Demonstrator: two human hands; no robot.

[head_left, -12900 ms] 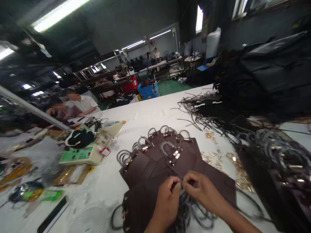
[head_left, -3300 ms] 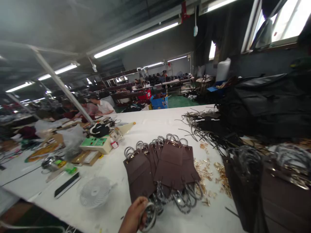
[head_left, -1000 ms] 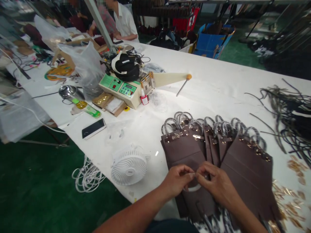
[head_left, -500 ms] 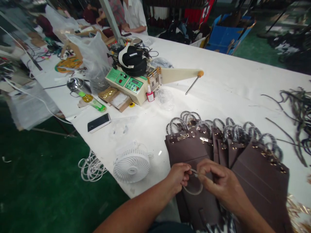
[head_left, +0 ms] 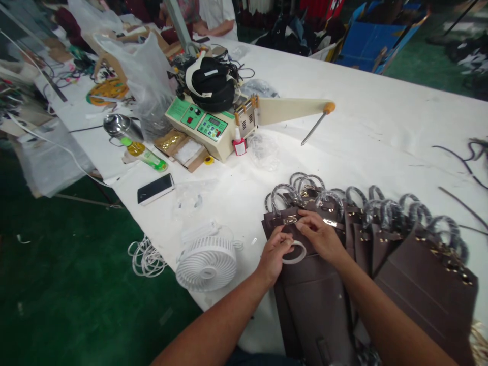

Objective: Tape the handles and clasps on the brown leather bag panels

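Observation:
In the head view, my left hand (head_left: 273,255) is closed on a narrow roll of clear tape (head_left: 296,260), held by its edge above a dark brown handbag (head_left: 318,300). Just to the right, my right hand (head_left: 321,237) rests at the top of that bag, thumb and fingers pinched together beside the shiny metal clasp (head_left: 290,219). Whatever is between those fingertips is too small to make out. The bag lies flat, its wrapped handles (head_left: 285,195) pointing away from me. More brown bags (head_left: 423,274) overlap in a row to the right.
Left of the bags stands a white fan (head_left: 207,264), with a phone (head_left: 155,188) beyond it. A tape-cutting machine (head_left: 213,129) with a long arm sits farther back, near a drink bottle (head_left: 147,155) and a steel flask (head_left: 122,127). A person in white (head_left: 217,18) is across the table.
Both hands have moved away from me, up to the bag's clasp. My right hand has left the tape roll, which stays in my left hand. The view has shifted slightly left.

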